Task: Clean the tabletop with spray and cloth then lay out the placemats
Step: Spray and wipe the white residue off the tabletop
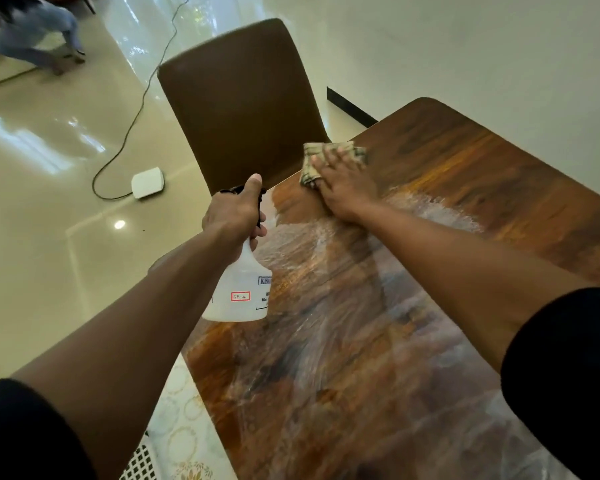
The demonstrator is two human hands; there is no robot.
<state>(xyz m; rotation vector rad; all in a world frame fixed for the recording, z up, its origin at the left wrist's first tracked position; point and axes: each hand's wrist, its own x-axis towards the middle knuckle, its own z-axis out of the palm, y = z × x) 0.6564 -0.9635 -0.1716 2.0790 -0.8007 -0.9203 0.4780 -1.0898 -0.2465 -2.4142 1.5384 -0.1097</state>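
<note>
Wiping stage: right hand point(343, 188) presses cloth point(329, 157) flat at the desk's point(499, 209) far corner, fingers spread; left hand point(234, 216) grips spray bottle point(239, 289). Placemats probably come after drying.

Left grip point(234, 211) curled tight, right grip point(343, 183) pressing flat.

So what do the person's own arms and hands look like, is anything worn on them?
Both forearms are bare below black sleeves pushed up past the elbows. The left hand and right hand wear no gloves. No watch or bracelet shows at either wrist. A small dark mark on one right finger could be a ring; too blurred to tell.
</note>
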